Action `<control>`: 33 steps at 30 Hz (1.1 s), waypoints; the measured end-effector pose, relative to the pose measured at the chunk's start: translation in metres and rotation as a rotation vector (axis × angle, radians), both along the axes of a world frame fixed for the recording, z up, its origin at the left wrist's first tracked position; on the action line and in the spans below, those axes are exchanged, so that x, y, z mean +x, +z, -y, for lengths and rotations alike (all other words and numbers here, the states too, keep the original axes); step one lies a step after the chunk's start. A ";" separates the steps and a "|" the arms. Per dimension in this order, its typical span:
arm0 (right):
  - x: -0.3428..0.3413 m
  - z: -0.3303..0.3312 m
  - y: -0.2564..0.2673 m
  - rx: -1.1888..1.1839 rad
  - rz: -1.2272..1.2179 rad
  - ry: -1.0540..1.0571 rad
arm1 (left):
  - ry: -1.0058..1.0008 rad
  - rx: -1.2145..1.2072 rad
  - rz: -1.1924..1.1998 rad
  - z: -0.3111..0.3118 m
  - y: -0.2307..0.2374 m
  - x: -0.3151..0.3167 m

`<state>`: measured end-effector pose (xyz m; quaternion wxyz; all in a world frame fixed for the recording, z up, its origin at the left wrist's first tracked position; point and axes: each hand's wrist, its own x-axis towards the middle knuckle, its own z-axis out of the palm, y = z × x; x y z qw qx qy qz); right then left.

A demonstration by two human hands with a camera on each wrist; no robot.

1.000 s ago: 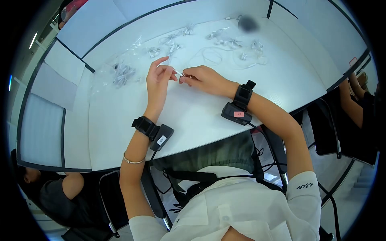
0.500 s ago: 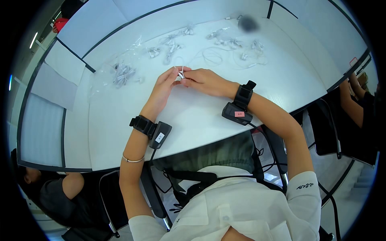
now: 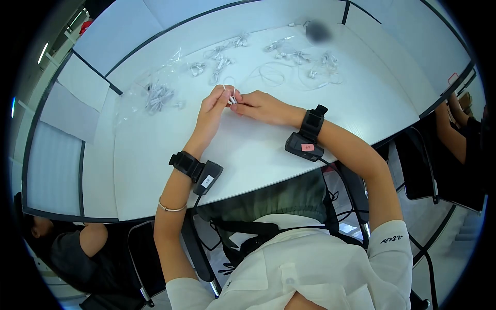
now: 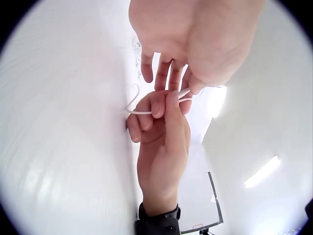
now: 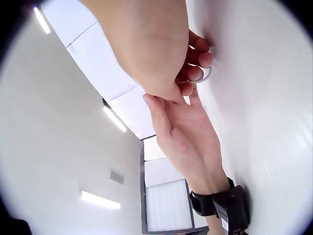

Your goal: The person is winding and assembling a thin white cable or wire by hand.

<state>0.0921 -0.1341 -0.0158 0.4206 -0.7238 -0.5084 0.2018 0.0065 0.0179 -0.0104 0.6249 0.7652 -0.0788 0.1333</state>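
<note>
A thin white cable point(image 3: 234, 93) runs between the two hands, which meet over the middle of the table. My left hand point(image 3: 211, 106) pinches a white end of it between thumb and forefinger, the other fingers extended in the left wrist view. My right hand point(image 3: 268, 107) grips the cable close by, its thumb pressed against the curled fingers. In the left wrist view a loop of the cable point(image 4: 141, 112) curves out past the right fingers point(image 4: 157, 105). The right wrist view shows the cable point(image 5: 207, 76) bending round beside the right fingertips. Part of it is hidden inside the hands.
On the white table point(image 3: 155, 155), a heap of bundled white cables point(image 3: 160, 95) lies on clear plastic at left. Several bundles point(image 3: 294, 56) lie at the back, with a loose white cable point(image 3: 271, 75) before them. Low white partitions point(image 3: 57, 165) enclose the table; people sit either side.
The left hand has turned and closed in, its raised fingers lowering toward the right hand. A cable loop now shows above the fingers. The right hand has stayed nearly in place.
</note>
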 end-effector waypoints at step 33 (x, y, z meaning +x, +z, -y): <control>-0.002 -0.002 -0.001 0.161 0.225 0.005 | 0.211 -0.160 -0.130 -0.006 -0.007 0.000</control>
